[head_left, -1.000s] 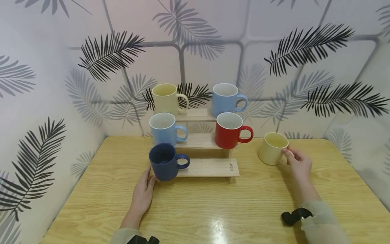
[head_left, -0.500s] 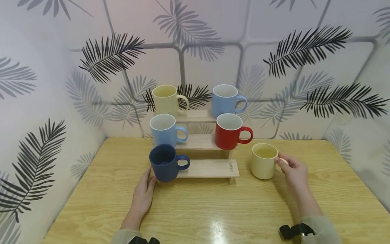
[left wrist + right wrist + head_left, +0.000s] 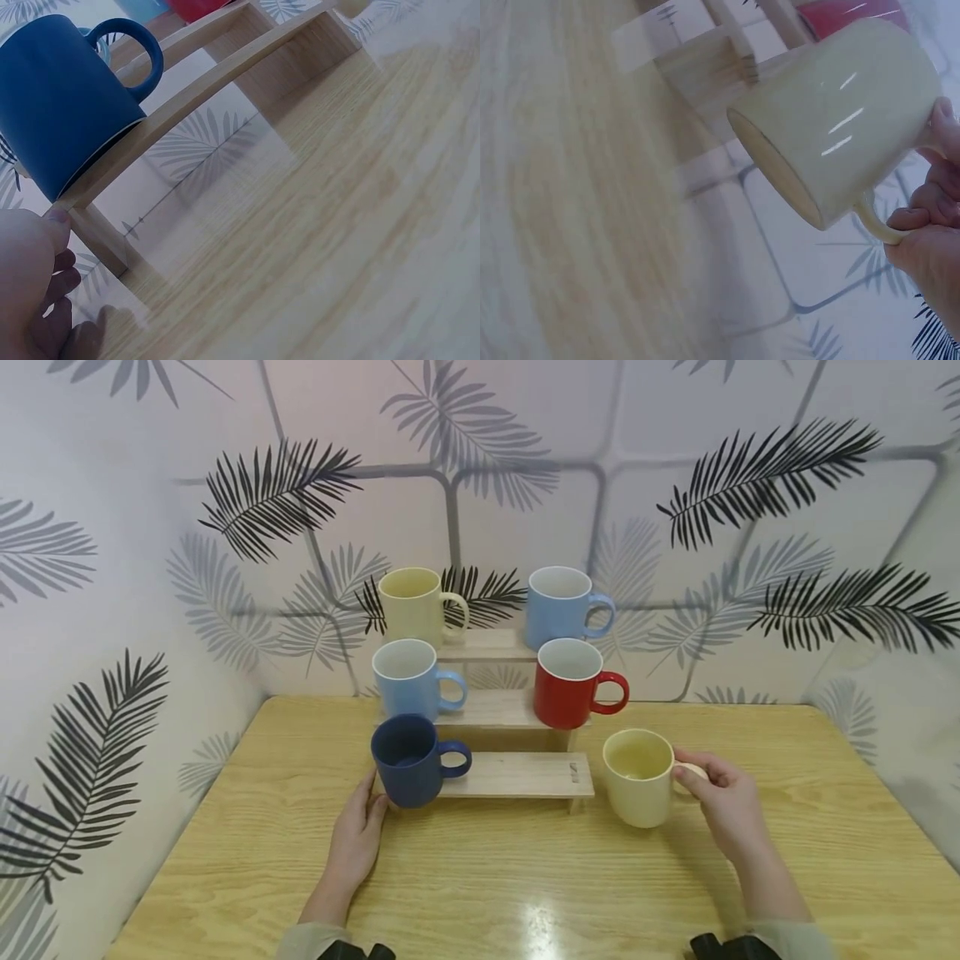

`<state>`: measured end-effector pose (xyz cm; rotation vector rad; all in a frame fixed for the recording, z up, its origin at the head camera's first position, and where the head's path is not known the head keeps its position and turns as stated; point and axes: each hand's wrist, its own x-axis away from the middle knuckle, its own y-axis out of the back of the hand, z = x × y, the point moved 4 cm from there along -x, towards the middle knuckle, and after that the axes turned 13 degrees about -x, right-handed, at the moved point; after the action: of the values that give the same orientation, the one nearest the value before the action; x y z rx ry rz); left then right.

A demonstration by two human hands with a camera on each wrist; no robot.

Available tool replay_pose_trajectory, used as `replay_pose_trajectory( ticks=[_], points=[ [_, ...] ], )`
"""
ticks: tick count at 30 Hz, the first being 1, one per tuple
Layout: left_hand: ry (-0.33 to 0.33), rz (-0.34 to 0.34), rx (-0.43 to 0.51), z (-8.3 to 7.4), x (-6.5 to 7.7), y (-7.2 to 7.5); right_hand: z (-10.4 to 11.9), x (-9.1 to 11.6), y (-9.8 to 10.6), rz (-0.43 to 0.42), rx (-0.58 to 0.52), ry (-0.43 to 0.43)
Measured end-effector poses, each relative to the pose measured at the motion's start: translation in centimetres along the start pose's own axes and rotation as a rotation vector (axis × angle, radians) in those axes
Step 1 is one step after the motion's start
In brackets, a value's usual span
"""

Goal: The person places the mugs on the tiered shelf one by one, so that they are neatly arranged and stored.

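My right hand (image 3: 723, 797) grips the handle of a pale yellow mug (image 3: 637, 789), just right of the lowest shelf. In the right wrist view this mug (image 3: 840, 124) is off the table, with its base showing. My left hand (image 3: 354, 843) holds the left end of a three-tier wooden shelf rack (image 3: 517, 774), thumb at the front corner. A dark blue mug (image 3: 408, 768) stands on the lowest tier beside that hand; the left wrist view shows this mug (image 3: 64, 101) above my thumb. Part of the left fingers is hidden behind the rack's end.
On the middle tier stand a light blue mug (image 3: 408, 681) and a red mug (image 3: 566, 689). The top tier carries another yellow mug (image 3: 411, 610) and another light blue mug (image 3: 558, 610). The rack stands on a wooden table (image 3: 465, 877) before a leaf-patterned wall (image 3: 517, 410).
My right hand has brought the yellow mug left and nearer to me, from the table's back right to beside the lowest tier. The left hand has stayed at the rack.
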<state>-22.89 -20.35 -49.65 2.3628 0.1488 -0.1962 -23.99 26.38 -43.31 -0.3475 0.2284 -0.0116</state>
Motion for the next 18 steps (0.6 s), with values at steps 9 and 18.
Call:
replay_pose_trajectory(
  ticks=[9, 18],
  points=[
    [0.017, 0.013, -0.002, 0.0, 0.1, 0.1, 1.6, 0.5, -3.2, 0.134, -0.206, 0.132],
    [0.002, -0.005, -0.018, 0.1, 0.1, 0.0, 0.3, -0.6, -6.8, 0.168, -0.262, 0.207]
  ],
)
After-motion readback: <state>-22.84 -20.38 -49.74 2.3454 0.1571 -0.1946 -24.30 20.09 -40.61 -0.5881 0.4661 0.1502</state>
